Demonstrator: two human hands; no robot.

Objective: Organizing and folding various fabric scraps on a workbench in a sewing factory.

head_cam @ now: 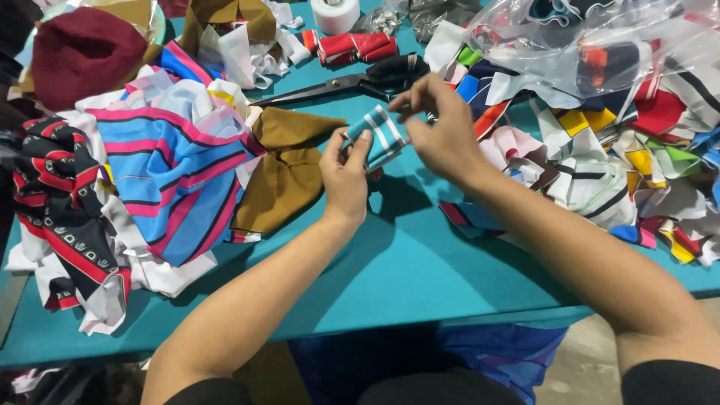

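Forearms come in from the bottom edge, ours, both bare below black sleeves. Past them we see the teal table (pixel 420 270), bare in the middle strip, with blue fabric hanging below its near edge.

Left hand (pixel 346 176) is closed around the lower end of the roll (pixel 377 136), a small teal piece with white stripes, thumb and fingers wrapped on it. Right hand (pixel 442 127) is pinching the roll's upper right end between thumb and fingertips. So both hands are gripping the same piece, held up off the table, dead centre between them. Its long axis runs lower-left to upper-right, stripes across it. Left hand is nearer to us, right hand slightly farther and higher. We can't tell whether the roll is folded, rolled or bundled; the fingers cover both ends.

Just left of the left hand lies brown cloth (pixel 289 172), flat. Further left there's a heap of blue-and-pink striped cloth (pixel 172 180), then black-red-white fabric (pixel 60 202) at the table's edge. Right side has a pile of mixed scraps (pixel 615 172), colours all over, cut off by the frame.

Behind the hands sit scissors (pixel 352 82), blades pointing left, handle partly hidden by the right fingers. Beyond them is a red bundle (pixel 356 46), a white tape roll (pixel 335 13) clipped at the top, and a clear plastic bag (pixel 585 37) at top right, contents hard to read. A maroon hat (pixel 82 52) sits at far left.
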